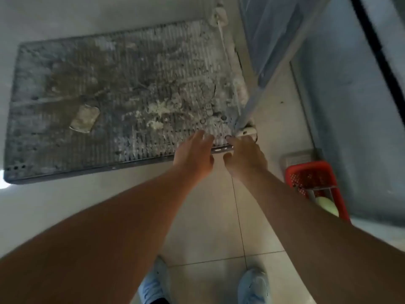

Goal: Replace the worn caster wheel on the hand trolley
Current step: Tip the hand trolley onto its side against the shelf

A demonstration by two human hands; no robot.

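head cam has both your hands out over the near right corner of the trolley deck [109, 95], so let's start there. your left hand [194, 156] has its fingers mostly straight and a bit spread, tips down on the deck's near edge, not wrapped round anything. your right hand [244, 155] is just beside it with the fingers curled down at that same edge, but it's blurry and i can't tell whether it's actually gripping the rim or just resting there.

right past your right hand is the base of the handle post [247, 106] with a pale caster wheel [248, 132] poking out at the corner. a second one [217, 15] shows at the far corner.

the deck lies flat on the tile floor [208, 227], ribbed, crusted with dried plaster and carrying a loose chunk of rubble [84, 119]. my guess: it's stiff and fairly heavy, and gritty, so grip won't slip much. i'd take the rim with one hand and the post with the other to tip it, and expect that chunk to slide off. red basket [313, 178] sits off to your right.
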